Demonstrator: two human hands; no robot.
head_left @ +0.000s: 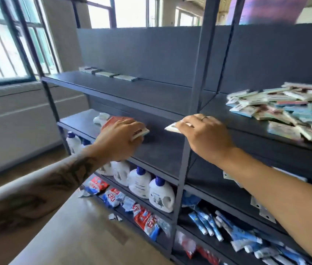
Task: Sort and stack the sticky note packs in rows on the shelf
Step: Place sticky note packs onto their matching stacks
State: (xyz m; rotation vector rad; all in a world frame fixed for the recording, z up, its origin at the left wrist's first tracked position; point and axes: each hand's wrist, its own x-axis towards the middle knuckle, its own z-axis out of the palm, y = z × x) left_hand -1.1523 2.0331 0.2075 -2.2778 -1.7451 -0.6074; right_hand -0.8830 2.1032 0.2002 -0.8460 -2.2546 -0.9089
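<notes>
Head view: each hand (pixel 121 137) (pixel 206 134) apparently gripping one sticky-note pack (pixel 140 133) (pixel 172 128).

Dark shelf unit (pixel 132 92), several boards.
A row of packs (pixel 109 74) is laid along the top board's back; a loose heap (pixel 285 109) is piled at right; bottles (pixel 151 186) are stood lower down.

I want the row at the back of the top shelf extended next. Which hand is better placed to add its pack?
Probably the left hand: its pack is nearer the row, on the shelf's left.
</notes>
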